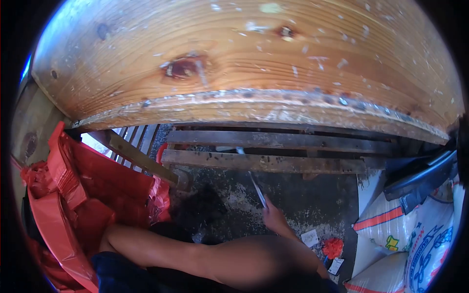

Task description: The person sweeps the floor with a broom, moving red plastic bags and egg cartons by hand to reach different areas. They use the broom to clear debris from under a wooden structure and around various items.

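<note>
Right hand [276, 217] under a knotty pine board [244, 58], closed around a thin grey blade-like strip [256, 189]

The fingers clasp the strip's lower end; its flat, narrow length slants up-left over the dark gritty floor [312, 200] towards two rough, weathered wooden slats [273, 162]; the board above is pale, smooth-grained and flecked with white along a chipped edge; glossy, crumpled red plastic sheeting [73, 205] fills the left; white woven sacks [415, 234] with orange and blue print bulge on the right; a small red frilled scrap [333, 247] lies near the wrist; the left hand is out of sight.
</note>
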A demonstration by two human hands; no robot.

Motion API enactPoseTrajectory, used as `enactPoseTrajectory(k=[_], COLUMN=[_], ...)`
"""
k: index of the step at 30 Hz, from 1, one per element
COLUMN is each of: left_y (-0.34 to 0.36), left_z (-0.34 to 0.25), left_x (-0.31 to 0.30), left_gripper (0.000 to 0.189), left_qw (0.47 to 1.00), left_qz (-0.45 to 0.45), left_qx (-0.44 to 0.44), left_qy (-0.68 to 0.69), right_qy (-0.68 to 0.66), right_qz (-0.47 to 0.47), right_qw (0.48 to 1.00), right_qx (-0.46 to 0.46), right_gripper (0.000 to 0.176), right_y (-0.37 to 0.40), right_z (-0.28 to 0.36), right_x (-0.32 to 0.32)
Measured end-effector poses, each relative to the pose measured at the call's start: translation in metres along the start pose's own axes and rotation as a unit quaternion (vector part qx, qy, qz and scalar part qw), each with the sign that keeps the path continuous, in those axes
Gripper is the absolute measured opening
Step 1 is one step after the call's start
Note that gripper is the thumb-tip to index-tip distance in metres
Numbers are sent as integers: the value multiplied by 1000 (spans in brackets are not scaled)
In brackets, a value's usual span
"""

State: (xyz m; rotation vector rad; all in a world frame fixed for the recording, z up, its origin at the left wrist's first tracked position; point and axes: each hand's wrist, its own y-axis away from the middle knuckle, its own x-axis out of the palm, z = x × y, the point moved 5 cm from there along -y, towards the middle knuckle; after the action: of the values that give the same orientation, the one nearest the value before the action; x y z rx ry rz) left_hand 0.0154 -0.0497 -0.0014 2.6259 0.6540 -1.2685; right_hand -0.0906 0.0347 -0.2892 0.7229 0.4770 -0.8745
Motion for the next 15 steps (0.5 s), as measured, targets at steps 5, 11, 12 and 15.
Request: enactPoseTrajectory(k=[5,11,12,15], left_y=[6,5,8,17], left_z=[-4,7,7,2], left_x=[0,-2,-3,-7], left_gripper=[23,25,25,25], left_qw=[999,1000,1000,1000], left_qz=[-13,-18,-12,-26], left_qx=[6,5,0,-3], left_qy=[38,5,0,-2], right_qy=[-16,50,48,4], right_qz=[-65,-41,-5,28], right_qw=[996,998,998,999], right_qx=[61,21,35,-15], right_gripper=[61,62,61,59], right_y=[-8,-72,-54,12], right_z=[19,33,34,16], right_x=[-32,8,3,-29])
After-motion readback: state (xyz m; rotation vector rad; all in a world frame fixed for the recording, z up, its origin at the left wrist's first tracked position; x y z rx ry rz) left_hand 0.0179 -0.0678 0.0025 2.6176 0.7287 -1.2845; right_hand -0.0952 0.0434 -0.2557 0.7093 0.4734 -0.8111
